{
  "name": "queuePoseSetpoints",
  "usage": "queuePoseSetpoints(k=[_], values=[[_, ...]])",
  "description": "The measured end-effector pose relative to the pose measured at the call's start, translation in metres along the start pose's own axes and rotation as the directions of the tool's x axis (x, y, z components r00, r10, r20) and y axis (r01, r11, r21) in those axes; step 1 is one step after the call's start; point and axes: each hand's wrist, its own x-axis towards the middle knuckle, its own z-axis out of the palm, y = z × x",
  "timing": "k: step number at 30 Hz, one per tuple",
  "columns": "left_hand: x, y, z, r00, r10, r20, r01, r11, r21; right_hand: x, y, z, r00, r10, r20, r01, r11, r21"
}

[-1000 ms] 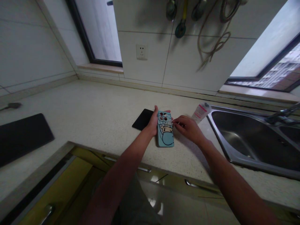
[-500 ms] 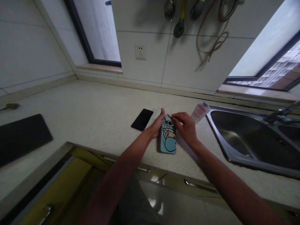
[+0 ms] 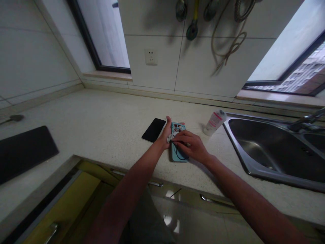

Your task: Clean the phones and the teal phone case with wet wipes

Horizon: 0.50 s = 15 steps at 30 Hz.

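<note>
A phone in a light-blue cartoon case (image 3: 179,156) is in my left hand (image 3: 165,135), camera side up. The left thumb runs along the near-left edge, and a fingertip shows past the case's upper right side. My right hand (image 3: 191,145) reaches across the case with its fingers pinched together. At those fingertips, by the left edge of the case, is a small whitish piece (image 3: 170,138); its kind is too small to make out. The right hand covers much of the cartoon print. Just left of my left hand lies a black-screened phone (image 3: 153,130) on the counter.
A white tube with pink print (image 3: 214,122) stands tilted-looking beside the steel sink (image 3: 235,149) on the right. A dark flat panel (image 3: 25,150) lies at the left, with a brush-like object (image 3: 16,118) behind it. A wall socket (image 3: 151,57) is above the counter (image 3: 109,115).
My right hand has moved from the camera end of the cased phone down and left to its left edge. A whitish piece now shows at its fingertips. The cased phone has shifted slightly.
</note>
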Motion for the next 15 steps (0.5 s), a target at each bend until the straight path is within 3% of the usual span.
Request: queuePoseSetpoints(k=[4, 7, 10, 15], values=[[0.002, 0.002, -0.002, 0.999, 0.017, -0.032, -0.017, 1.000, 0.011, -0.001, -0.003, -0.003, 0.993, -0.062, 0.100, 0.059, 0.998, 0.031], [-0.001, 0.003, -0.001, 0.997, 0.051, -0.056, -0.049, 0.998, 0.030, 0.001, -0.007, -0.009, 0.964, -0.076, 0.255, 0.060, 0.996, 0.071], [-0.005, 0.007, -0.001, 0.995, 0.072, -0.062, -0.072, 0.997, 0.002, 0.003, -0.011, -0.016, 0.910, -0.052, 0.411, 0.018, 0.996, 0.086], [-0.007, 0.012, -0.002, 0.993, 0.102, -0.051, -0.103, 0.994, -0.025, 0.002, -0.006, -0.027, 0.825, 0.092, 0.558, -0.141, 0.989, 0.046]])
